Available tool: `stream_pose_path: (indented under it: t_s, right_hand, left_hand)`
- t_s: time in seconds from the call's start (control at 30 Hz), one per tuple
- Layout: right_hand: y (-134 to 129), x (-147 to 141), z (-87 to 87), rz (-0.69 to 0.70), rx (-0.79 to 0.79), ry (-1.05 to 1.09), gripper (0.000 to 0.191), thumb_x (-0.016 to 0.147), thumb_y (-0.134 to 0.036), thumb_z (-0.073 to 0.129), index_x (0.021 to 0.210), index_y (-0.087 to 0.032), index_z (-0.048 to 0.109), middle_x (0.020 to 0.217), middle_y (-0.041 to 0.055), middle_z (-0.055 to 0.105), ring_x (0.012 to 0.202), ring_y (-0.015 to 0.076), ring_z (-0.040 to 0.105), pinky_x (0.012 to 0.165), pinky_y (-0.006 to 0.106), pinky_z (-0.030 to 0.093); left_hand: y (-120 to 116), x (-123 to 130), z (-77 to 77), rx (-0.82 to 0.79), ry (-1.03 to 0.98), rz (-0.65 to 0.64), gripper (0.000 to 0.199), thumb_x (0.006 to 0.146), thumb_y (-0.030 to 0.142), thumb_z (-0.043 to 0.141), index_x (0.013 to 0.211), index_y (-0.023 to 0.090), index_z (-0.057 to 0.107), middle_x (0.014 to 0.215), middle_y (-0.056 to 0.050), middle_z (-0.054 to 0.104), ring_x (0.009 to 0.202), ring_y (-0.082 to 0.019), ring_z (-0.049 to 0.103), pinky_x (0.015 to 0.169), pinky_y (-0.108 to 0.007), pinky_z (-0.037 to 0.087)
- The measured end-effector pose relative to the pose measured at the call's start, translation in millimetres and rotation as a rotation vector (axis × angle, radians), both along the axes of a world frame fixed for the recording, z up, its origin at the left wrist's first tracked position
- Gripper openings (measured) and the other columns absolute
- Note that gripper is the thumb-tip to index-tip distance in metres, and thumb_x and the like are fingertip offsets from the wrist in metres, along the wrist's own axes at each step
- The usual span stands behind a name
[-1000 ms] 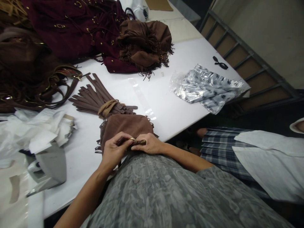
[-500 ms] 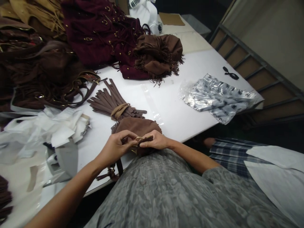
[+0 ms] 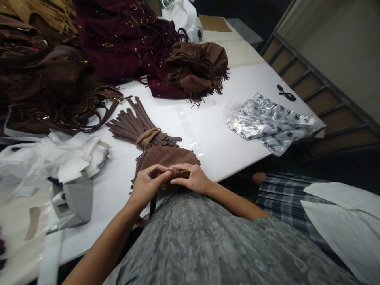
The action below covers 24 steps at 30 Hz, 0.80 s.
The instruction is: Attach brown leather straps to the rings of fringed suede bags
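Observation:
A brown suede-like bag (image 3: 170, 155) with fringe along its left side lies at the table's near edge, against the grey patterned clothing. At its top, my left hand (image 3: 148, 183) is closed in a pinch on a gold-coloured ring (image 3: 171, 170). My right hand (image 3: 194, 179) is closed on a short brown strap (image 3: 182, 172) that meets the ring. The fingers partly hide how ring and strap join. Just beyond the bag lies a bundle of brown strips (image 3: 133, 122), bound by a tan band (image 3: 147, 137).
Burgundy bags (image 3: 118, 43) and dark brown bags (image 3: 56, 87) are heaped at the far left. A fringed brown bag (image 3: 198, 67) lies beside them. White paper (image 3: 80, 158) and a grey tape dispenser (image 3: 78, 202) stand left; a printed plastic packet (image 3: 270, 122) lies right.
My left hand and forearm have shifted right and a little lower. More fringe shows at the bag's left side. The strap between my hands now sits flatter, and the dangling metal fitting is hidden.

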State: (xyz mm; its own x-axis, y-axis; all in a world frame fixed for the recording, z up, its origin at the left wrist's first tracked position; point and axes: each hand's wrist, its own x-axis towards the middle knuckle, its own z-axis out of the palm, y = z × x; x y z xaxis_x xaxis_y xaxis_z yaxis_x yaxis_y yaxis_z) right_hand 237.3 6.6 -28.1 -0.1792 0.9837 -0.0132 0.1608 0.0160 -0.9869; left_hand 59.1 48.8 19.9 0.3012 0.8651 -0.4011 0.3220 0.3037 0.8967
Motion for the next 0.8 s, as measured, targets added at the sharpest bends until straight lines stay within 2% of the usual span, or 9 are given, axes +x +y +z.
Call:
stream_pose_path:
  t_s: [0.07,0.17,0.27,0.37,0.47,0.57,0.67,0.8]
  right_hand:
    - [-6.9,-5.1,5.6,-0.094,0.185,-0.237,0.063,0.077,-0.043,0.074,0.131,-0.02,0.054,0.108,0.0085,0.067,0.101,0.021,0.063,0.097,0.036,0.048]
    - [-15.4,-9.4,11.8,-0.1,0.39,-0.522,0.064,0.081,-0.044,0.07,0.135,-0.015,0.049,0.114,0.014,0.062,0.108,0.0254,0.058,0.096,0.038,0.048]
    - [-19.6,-10.8,15.0,-0.076,0.454,-0.705,0.06,0.084,-0.043,0.066,0.133,-0.012,0.049,0.118,0.017,0.059,0.109,0.0287,0.056,0.092,0.041,0.049]
    - [-19.9,-10.0,16.2,-0.057,0.412,-0.767,0.056,0.087,-0.046,0.061,0.128,-0.009,0.052,0.102,0.0165,0.063,0.095,0.028,0.059,0.083,0.04,0.05]
    - [-17.8,-6.1,15.6,-0.08,0.331,-0.628,0.042,0.092,-0.047,0.053,0.111,-0.01,0.062,0.088,0.0123,0.065,0.085,0.0237,0.06,0.08,0.036,0.049]
    - [-15.6,-1.1,12.7,-0.172,0.181,-0.31,0.035,0.098,-0.041,0.044,0.092,-0.015,0.067,0.085,0.0068,0.067,0.08,0.017,0.061,0.078,0.029,0.048]
    - [-14.7,2.5,7.5,-0.281,0.029,-0.023,0.035,0.097,-0.04,0.046,0.087,-0.016,0.068,0.083,0.0044,0.068,0.08,0.0149,0.063,0.076,0.026,0.049]
    - [-16.0,6.2,-0.2,-0.283,-0.069,0.114,0.034,0.094,-0.044,0.051,0.086,-0.016,0.067,0.087,0.0042,0.069,0.085,0.0158,0.064,0.08,0.027,0.05]
  left_hand:
    - [0.1,0.4,0.1,0.011,0.03,0.008,0.025,0.069,0.038,0.075,0.075,0.015,0.068,0.072,-0.003,0.071,0.067,-0.018,0.064,0.059,-0.026,0.049]
    - [0.2,2.2,1.9,0.037,0.085,-0.017,0.023,0.068,0.037,0.074,0.072,0.015,0.068,0.07,-0.004,0.07,0.067,-0.019,0.064,0.06,-0.027,0.048]
    - [2.5,6.8,6.7,0.096,0.159,-0.111,0.021,0.07,0.036,0.069,0.071,0.015,0.069,0.069,-0.004,0.071,0.064,-0.019,0.063,0.058,-0.028,0.047]
    - [8.1,12.5,12.6,0.189,0.277,-0.212,0.018,0.071,0.034,0.067,0.067,0.016,0.069,0.064,-0.004,0.07,0.061,-0.019,0.061,0.056,-0.028,0.045]
    - [14.2,16.4,15.3,0.171,0.283,-0.269,0.018,0.069,0.034,0.068,0.066,0.016,0.07,0.059,-0.003,0.068,0.056,-0.018,0.06,0.052,-0.027,0.044]
    - [15.0,18.5,12.1,0.03,0.132,-0.244,0.027,0.068,0.039,0.072,0.078,0.015,0.073,0.067,-0.005,0.069,0.058,-0.018,0.061,0.052,-0.027,0.046]
    - [7.4,22.2,3.9,-0.077,-0.004,-0.184,0.034,0.066,0.041,0.076,0.087,0.015,0.072,0.072,-0.004,0.068,0.061,-0.016,0.059,0.053,-0.025,0.045]
    - [-8.7,28.3,-9.2,-0.064,-0.04,-0.018,0.03,0.067,0.043,0.076,0.074,0.016,0.063,0.057,0.004,0.055,0.046,-0.009,0.044,0.044,-0.021,0.033]
